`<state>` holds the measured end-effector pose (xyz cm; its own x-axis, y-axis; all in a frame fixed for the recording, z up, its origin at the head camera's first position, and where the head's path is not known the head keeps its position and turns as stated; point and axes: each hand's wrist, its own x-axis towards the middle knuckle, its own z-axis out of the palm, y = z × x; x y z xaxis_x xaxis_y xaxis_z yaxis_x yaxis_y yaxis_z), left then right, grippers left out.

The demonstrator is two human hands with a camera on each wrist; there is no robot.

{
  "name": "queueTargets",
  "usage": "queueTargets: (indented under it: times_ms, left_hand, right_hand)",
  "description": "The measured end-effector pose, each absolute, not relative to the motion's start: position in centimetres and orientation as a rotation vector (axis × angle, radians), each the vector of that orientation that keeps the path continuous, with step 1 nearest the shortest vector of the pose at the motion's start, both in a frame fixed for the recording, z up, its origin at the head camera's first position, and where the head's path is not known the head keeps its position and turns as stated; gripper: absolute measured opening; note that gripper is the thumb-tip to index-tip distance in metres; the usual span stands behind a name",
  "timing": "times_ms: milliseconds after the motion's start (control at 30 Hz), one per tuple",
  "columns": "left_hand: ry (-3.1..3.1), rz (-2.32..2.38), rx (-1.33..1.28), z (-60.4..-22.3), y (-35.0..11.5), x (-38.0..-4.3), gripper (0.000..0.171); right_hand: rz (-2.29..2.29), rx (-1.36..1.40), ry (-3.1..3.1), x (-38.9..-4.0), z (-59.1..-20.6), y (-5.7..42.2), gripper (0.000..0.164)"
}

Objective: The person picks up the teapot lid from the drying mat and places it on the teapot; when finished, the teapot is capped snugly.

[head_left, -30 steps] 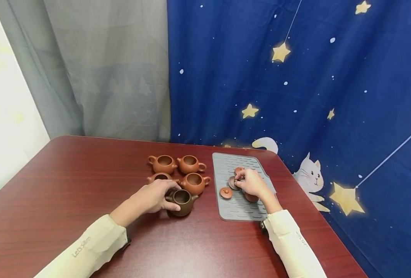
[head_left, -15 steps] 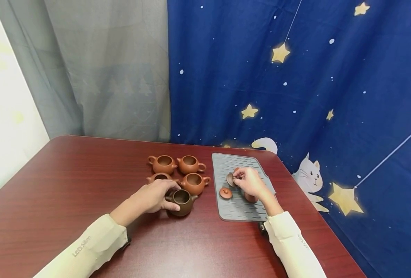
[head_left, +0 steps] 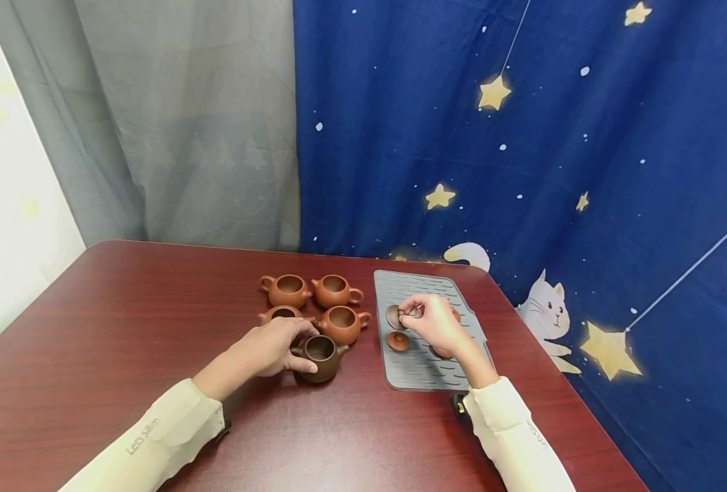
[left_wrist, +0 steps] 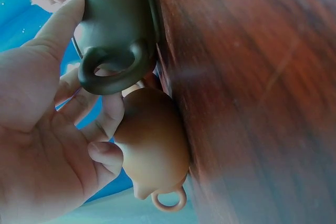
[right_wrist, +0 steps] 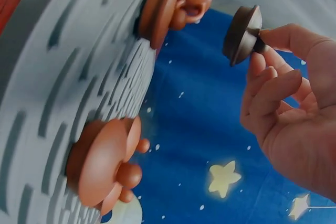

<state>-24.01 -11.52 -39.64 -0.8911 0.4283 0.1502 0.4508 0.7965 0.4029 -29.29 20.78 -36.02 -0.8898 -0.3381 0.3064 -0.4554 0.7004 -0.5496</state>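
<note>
In the head view, a dark brown lidless teapot stands on the table, held by my left hand. The left wrist view shows the thumb on the rim of this dark teapot and fingers round its far side, near the handle. Above the grey mat, my right hand pinches a dark lid by its knob. That same dark lid is tilted and clear of the mat in the right wrist view. An orange-brown lid lies on the mat just below it.
Several orange-brown lidless teapots stand grouped behind the dark one, one partly covered by the left hand. More orange lids lie on the ridged grey mat, partly hidden by the right hand. Curtains hang beyond the table's back edge.
My right hand has lifted the dark lid off the mat and carried it leftward, uncovering part of an orange lid on the right. The left hand and dark teapot stay put.
</note>
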Motion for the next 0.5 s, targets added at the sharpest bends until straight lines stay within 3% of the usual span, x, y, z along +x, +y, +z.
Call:
queueTargets:
  times_ms: [500]
  left_hand:
    - [-2.917, -0.712, -0.737, -39.6, -11.5, -24.0, 0.055]
  right_hand:
    - [1.089, 0.740, -2.622, -27.7, -35.2, 18.3, 0.010]
